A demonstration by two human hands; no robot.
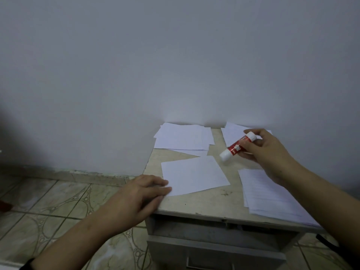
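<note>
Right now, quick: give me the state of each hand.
Left hand: open, straight fingers resting on the corner of the paper sheet.
Right hand: closed around the glue stick.

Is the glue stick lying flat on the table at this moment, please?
No, the right hand grips the glue stick at a tilt, with its fingers curled round it.

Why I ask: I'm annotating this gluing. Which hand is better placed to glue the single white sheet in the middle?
The right hand: it grips the red-and-white glue stick beside the single white paper sheet. The left hand lies flat on that sheet's corner, steadying it.
</note>
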